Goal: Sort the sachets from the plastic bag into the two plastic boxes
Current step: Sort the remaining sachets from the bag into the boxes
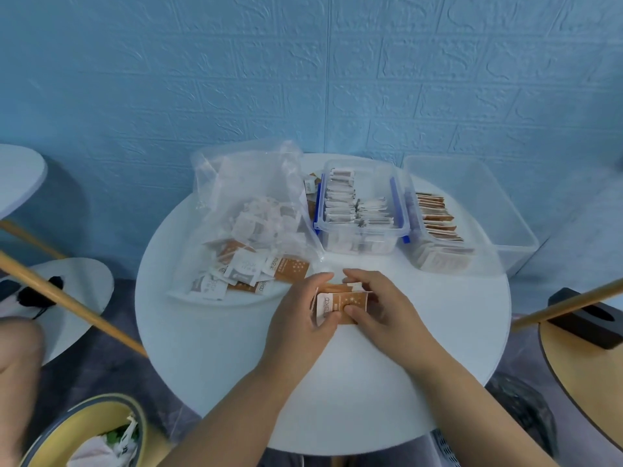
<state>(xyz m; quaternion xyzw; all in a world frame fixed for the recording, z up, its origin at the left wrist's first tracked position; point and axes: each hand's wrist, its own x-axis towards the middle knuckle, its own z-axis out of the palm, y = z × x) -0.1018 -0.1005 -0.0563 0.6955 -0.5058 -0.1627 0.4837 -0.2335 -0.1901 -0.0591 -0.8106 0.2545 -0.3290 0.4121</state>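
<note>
backdrop: blue embossed wall (303, 79) stands close behind the far edge of the round white table (236, 365).
plastic bag (249, 197): clear and slumped on the table's far left, mouth turned to the near side, its left fold close to the rim.
loose sachets (242, 269): white-grey and brown ones mixed, lying at the bag's mouth.
clip box (360, 232): clear, with blue latches on both long sides, far centre, just beside the bag; white-grey packets stand in rows inside.
second box (505, 214): clear, far right, right beside the clip box; brown packets fill its left part and its right part is bare; its outer corner appears to reach past the table's rim.
brown stack (340, 303): small bundle of brown sachets at the table's centre, near the bag's mouth, between both hands.
left hand (300, 318): fingers curled round the stack's left end.
right hand (387, 308): grips the right end, thumb on the front face, fingers over the top.
open room: bare tabletop spreads from the hands to the near rim and out to both sides; only a narrow strip lies between the hands and the boxes.
edges beyond: left wooden pole (67, 298) slants beside the table's left rim, right wooden pole (566, 305) beside the right rim; a yellow bin (94, 409) sits at the near left.
</note>
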